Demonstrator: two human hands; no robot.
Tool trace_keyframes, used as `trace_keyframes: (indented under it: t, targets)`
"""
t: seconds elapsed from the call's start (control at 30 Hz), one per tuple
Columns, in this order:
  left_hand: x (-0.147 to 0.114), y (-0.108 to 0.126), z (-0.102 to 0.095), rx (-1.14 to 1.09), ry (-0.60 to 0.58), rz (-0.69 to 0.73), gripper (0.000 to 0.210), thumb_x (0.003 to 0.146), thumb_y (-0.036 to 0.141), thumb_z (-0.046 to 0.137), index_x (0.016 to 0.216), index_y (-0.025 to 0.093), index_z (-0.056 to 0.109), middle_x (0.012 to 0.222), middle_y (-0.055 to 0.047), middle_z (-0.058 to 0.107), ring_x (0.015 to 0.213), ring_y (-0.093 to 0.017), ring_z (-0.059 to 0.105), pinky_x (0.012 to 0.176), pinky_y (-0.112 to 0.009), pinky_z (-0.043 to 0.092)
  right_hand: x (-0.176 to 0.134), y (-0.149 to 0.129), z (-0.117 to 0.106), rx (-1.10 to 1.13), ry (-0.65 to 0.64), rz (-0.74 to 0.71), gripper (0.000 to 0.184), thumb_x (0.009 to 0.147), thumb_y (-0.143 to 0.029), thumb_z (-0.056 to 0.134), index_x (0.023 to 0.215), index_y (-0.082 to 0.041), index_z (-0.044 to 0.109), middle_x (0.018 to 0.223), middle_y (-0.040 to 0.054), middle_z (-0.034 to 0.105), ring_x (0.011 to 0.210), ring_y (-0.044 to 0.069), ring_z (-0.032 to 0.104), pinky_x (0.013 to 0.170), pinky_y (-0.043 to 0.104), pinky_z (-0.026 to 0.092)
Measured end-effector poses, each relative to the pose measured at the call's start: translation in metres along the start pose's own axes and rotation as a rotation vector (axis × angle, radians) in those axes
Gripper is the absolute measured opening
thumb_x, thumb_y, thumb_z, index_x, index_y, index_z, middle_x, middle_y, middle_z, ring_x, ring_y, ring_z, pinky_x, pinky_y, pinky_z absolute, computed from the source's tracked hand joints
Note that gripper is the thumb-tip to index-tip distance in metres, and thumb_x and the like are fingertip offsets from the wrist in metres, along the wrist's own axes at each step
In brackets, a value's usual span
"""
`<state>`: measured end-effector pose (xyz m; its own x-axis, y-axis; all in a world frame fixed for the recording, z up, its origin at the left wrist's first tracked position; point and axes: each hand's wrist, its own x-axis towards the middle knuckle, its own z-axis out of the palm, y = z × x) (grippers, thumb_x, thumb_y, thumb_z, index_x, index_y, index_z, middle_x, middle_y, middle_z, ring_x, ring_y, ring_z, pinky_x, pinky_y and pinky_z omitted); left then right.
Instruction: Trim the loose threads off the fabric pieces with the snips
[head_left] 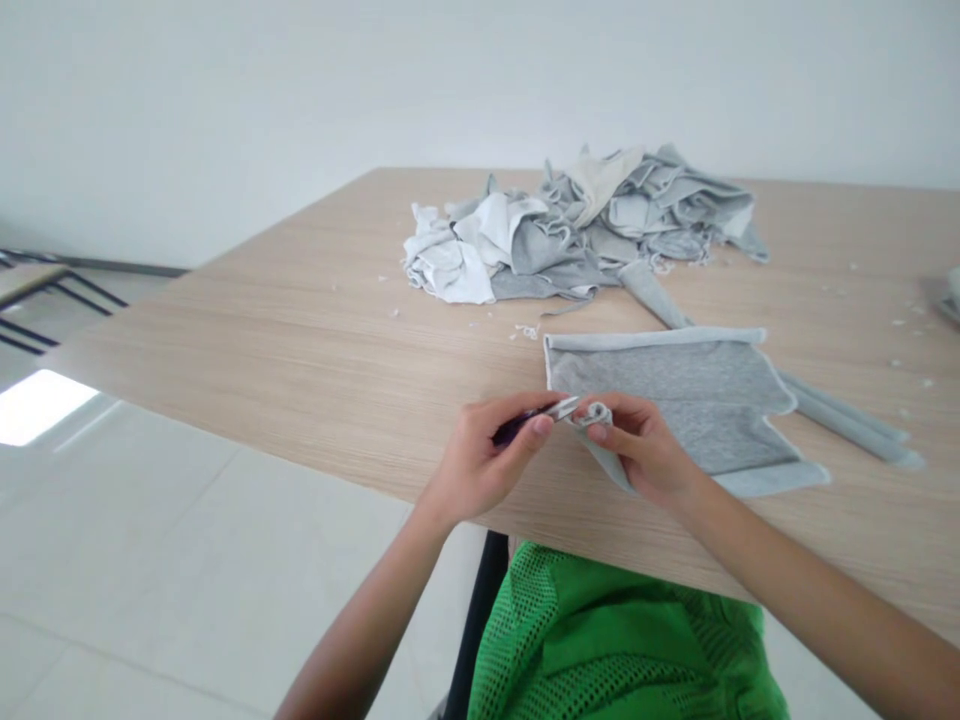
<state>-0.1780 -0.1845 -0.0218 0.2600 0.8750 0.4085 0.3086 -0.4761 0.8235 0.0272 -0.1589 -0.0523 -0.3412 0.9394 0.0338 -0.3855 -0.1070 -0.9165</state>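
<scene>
My left hand (487, 450) is closed around small thread snips (564, 407) with a dark purple handle, their metal blades pointing right. The blade tips are close to a curled end of light grey fabric (598, 412), pinched between the thumb and fingers of my right hand (651, 445). Part of that fabric hangs below the fingers. Whether the blades touch it, I cannot tell. Just behind my right hand, a flat grey fabric piece (675, 385) with rolled, pale edges lies on the table.
A wooden-topped table (322, 350) carries a heap of grey and white fabric scraps (577, 235) toward the back. Rolled fabric strips (851, 420) lie at the right. Small thread bits (527, 330) are scattered about. At far left stands a dark metal frame (64, 300).
</scene>
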Motion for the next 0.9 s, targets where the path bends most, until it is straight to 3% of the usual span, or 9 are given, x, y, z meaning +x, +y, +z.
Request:
trace_keyframes:
  t: [0.17,0.33,0.43,0.67,0.9]
  targets:
    - [-0.009,-0.002,0.014,0.029,0.063,0.023,0.030,0.099,0.030,0.062,0.125,0.019,0.070,0.117,-0.008,0.077,0.100,-0.018,0.073,0.085,-0.028,0.056,0.001,0.001,-0.001,-0.005,-0.003,-0.011,0.022,0.065,-0.035,0.094,0.082,-0.027,0.083,0.086,0.0010,0.079,0.081,0.016,0.070,0.078,0.028,0.055]
    - [-0.011,0.006,0.032,0.053,0.131,0.047,0.034,0.097,0.027,0.063,0.130,0.018,0.068,0.113,-0.010,0.076,0.094,-0.019,0.073,0.080,-0.030,0.058,0.002,0.001,0.000,-0.016,0.009,-0.029,0.020,0.064,-0.036,0.094,0.079,-0.028,0.083,0.082,0.0006,0.079,0.078,0.017,0.070,0.078,0.029,0.056]
    - [-0.012,0.009,0.038,0.105,0.181,0.093,0.036,0.097,0.027,0.064,0.131,0.018,0.067,0.103,-0.009,0.076,0.081,-0.017,0.071,0.070,-0.029,0.058,0.002,0.002,-0.001,-0.012,0.020,-0.028,0.020,0.065,-0.038,0.093,0.080,-0.029,0.083,0.080,0.0006,0.079,0.077,0.016,0.070,0.077,0.029,0.056]
    - [-0.012,0.003,0.040,0.273,0.239,0.190,0.040,0.096,0.026,0.065,0.136,0.021,0.064,0.079,-0.001,0.065,0.062,-0.011,0.060,0.058,-0.022,0.051,0.002,0.003,-0.001,0.012,0.004,0.001,0.019,0.067,-0.041,0.092,0.078,-0.028,0.083,0.075,0.0004,0.078,0.073,0.016,0.069,0.075,0.029,0.055]
    - [-0.011,-0.005,0.029,0.444,0.248,0.320,0.042,0.095,0.024,0.067,0.137,0.020,0.062,0.079,0.000,0.064,0.061,-0.010,0.059,0.058,-0.022,0.050,0.003,0.000,-0.001,0.014,-0.065,0.059,0.020,0.066,-0.039,0.093,0.080,-0.028,0.084,0.076,0.0004,0.078,0.073,0.015,0.069,0.076,0.028,0.055]
